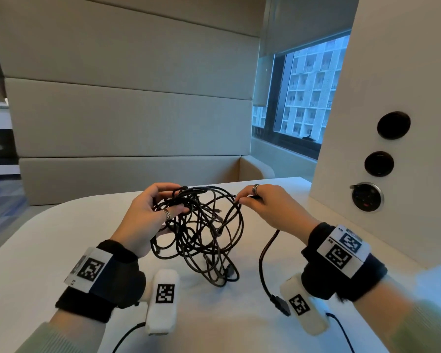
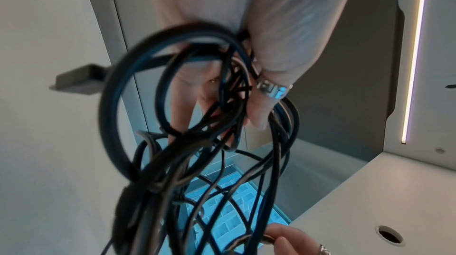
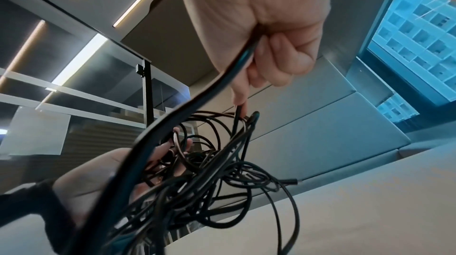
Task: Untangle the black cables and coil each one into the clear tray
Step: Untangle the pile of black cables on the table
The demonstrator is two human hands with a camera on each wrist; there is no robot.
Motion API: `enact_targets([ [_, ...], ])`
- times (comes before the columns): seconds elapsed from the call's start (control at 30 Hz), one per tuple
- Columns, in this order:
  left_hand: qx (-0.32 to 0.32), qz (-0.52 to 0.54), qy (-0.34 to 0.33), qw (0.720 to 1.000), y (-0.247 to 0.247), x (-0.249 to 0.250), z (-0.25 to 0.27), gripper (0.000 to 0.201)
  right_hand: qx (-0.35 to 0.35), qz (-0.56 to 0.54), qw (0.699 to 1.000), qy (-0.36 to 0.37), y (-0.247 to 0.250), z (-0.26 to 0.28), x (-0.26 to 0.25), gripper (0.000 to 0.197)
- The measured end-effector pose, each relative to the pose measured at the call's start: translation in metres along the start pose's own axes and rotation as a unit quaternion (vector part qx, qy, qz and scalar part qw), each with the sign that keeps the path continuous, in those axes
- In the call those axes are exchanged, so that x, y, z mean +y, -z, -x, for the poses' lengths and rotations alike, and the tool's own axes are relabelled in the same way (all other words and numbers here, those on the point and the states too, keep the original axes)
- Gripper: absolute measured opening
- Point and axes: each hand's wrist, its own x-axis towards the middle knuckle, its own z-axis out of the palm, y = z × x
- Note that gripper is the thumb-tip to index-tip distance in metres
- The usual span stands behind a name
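White table [image 1: 61, 225]; cable tangle [image 1: 201, 230] between hands: left hand [image 1: 148, 215] clutches loops, right hand [image 1: 270, 207] pinches strand.

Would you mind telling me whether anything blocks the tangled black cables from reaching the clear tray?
The clear tray appears in no view, so I cannot tell. The left hand grips the cable tangle above the white table; the right hand pinches one strand.

Probably an office booth: padded beige wall panels [image 1: 127, 118], a white counter [image 1: 61, 238], round power sockets [image 1: 367, 197], a window [image 1: 308, 95] that faced a high-rise.
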Motion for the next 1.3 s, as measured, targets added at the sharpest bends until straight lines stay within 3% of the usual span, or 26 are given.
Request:
enact_targets([
  [0.23,-0.012,0.027,-0.007,1.0,-0.008,0.007,-0.002,0.021,-0.036,0.047,0.997,0.047,0.02,-0.012,-0.012,0.017],
  [0.33,-0.024,0.029,-0.024,0.999,-0.011,0.011,-0.004,0.032,-0.055,0.032,0.997,0.051,0.024,-0.021,-0.015,0.015],
  [0.6,-0.06,-0.053,-0.043,0.996,-0.028,0.022,-0.014,0.048,-0.114,0.028,0.992,0.044,0.048,-0.037,-0.014,0.017],
  [0.77,-0.082,-0.069,-0.046,0.993,-0.034,0.03,-0.021,0.031,-0.188,0.011,0.982,0.014,0.06,-0.047,-0.015,0.017],
  [0.97,-0.144,-0.211,-0.086,0.963,-0.04,0.032,-0.029,0.045,-0.257,-0.032,0.966,-0.023,0.06,-0.064,-0.014,0.017],
  [1.13,-0.065,-0.288,-0.128,0.947,-0.046,0.028,-0.038,0.044,-0.298,-0.133,0.943,-0.066,0.055,-0.066,-0.013,0.013],
  [1.3,0.022,-0.236,-0.118,0.964,-0.045,0.023,-0.043,0.043,-0.341,-0.14,0.928,-0.06,0.039,-0.055,-0.018,0.014],
])
